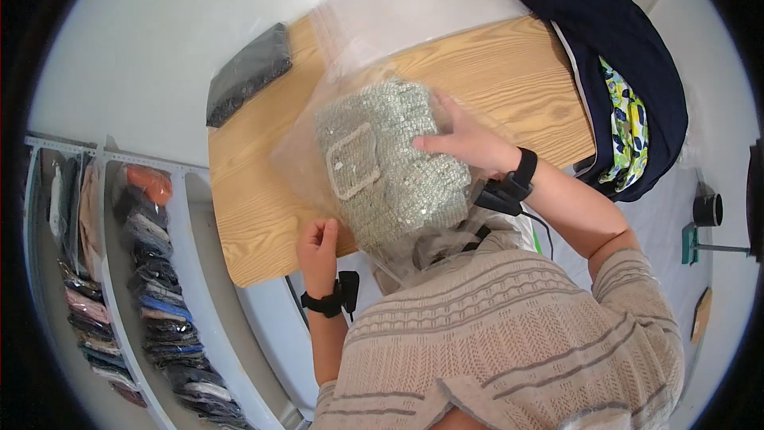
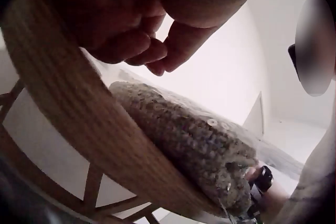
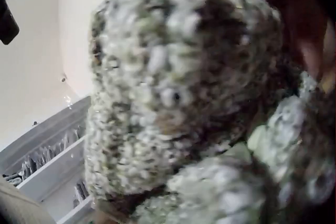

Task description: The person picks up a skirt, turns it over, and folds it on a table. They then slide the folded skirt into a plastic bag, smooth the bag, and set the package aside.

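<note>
A folded pale green sequinned garment lies within a clear plastic bag at the table's near edge. My right hand grips the garment's right side, its thumb on top; in the right wrist view the knit fills most of the picture and partly hides the fingers. At the bag's lower left, my left hand has curled fingers, thumb and fingertips pinching the bag's edge. The left wrist view shows these fingers above the table rim, with the bagged garment beyond.
The wooden table holds a dark packaged item at back left and clear plastic bags at the back. A dark blue cloth with a patterned piece is at right. Shelves of bagged clothes stand left.
</note>
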Motion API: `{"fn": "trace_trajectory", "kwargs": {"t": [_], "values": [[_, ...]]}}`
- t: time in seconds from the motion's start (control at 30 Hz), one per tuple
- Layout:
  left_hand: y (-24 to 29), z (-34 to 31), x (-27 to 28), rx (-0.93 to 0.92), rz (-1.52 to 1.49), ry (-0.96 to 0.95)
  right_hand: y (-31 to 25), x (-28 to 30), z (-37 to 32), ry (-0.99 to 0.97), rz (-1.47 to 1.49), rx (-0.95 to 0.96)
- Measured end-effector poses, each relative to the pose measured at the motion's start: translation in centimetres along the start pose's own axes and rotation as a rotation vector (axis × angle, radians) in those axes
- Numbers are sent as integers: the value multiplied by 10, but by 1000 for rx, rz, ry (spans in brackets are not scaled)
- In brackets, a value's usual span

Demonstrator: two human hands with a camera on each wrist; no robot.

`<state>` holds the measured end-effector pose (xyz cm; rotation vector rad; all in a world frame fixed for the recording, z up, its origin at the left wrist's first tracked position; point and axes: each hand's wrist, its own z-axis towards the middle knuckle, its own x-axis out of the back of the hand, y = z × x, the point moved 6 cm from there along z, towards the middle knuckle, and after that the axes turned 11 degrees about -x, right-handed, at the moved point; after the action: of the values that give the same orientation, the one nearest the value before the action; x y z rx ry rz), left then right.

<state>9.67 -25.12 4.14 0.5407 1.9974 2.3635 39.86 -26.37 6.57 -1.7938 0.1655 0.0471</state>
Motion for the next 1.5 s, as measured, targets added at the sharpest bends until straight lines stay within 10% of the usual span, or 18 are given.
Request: {"fn": "trace_trajectory", "kwargs": {"t": [0.33, 0.53, 1.2, 1.33, 1.4, 1.5], "values": [[-2, 2, -6, -11, 83, -23, 24, -9, 9, -388, 248, -372], [2, 2, -8, -50, 102, -26, 18, -5, 3, -91, 263, -110], [5, 1, -6, 49, 41, 51, 11, -14, 5, -120, 371, -305], [68, 25, -11, -193, 312, -78, 22, -2, 6, 66, 51, -274], [116, 26, -48, -677, 547, -391, 25, -2, 6, 59, 70, -277], [104, 22, -77, -628, 523, -632, 18, -5, -2, 74, 62, -241]]}}
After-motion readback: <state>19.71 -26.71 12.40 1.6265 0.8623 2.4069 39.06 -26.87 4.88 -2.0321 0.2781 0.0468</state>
